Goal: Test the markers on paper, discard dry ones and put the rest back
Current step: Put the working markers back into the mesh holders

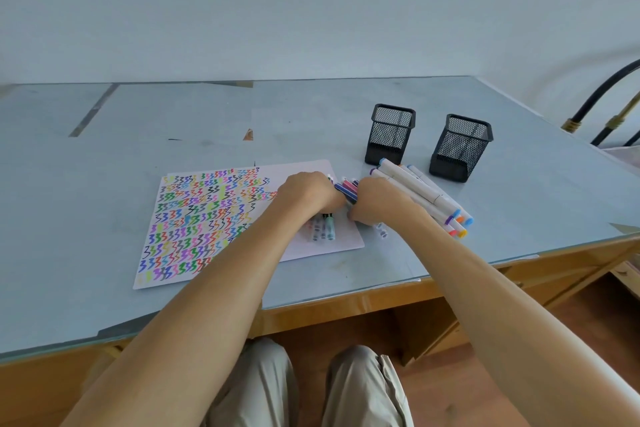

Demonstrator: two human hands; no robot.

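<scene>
A white sheet of paper (pixel 204 218) covered with coloured zigzag test marks lies on the desk. At its right edge my left hand (pixel 306 192) and my right hand (pixel 375 199) curl around a bunch of thin coloured markers (pixel 348 188) lying between them. A few thin markers (pixel 323 230) stick out below my left hand on the paper. To the right of my right hand lies a pile of thick white markers (pixel 426 194) with coloured caps. Two black mesh pen holders (pixel 390 133) (pixel 462 147) stand behind the pile; what they contain cannot be seen.
The glass-topped desk (pixel 173 135) has its front edge (pixel 346 295) near my knees and a right edge sloping away. A dark curved metal frame (pixel 609 94) stands beyond the desk's right corner. A small loose cap (pixel 382 230) lies near my right wrist.
</scene>
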